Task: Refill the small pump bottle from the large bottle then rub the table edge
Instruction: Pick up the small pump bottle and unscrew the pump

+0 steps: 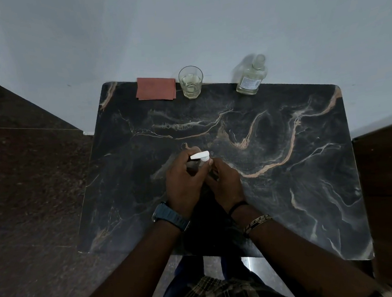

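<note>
The small pump bottle shows only its white pump head at the middle of the dark marble table. Its body is hidden inside my hands. My left hand wraps around the bottle from the left. My right hand presses in from the right, with its fingertips at the pump's collar. The large clear bottle stands upright at the table's far edge, right of centre, with a little pale liquid in it and its cap on.
A drinking glass with some clear liquid stands at the far edge. A reddish-brown sheet lies left of it. A grey wall runs behind the table, dark floor lies to the left, and a wooden surface sits at the right.
</note>
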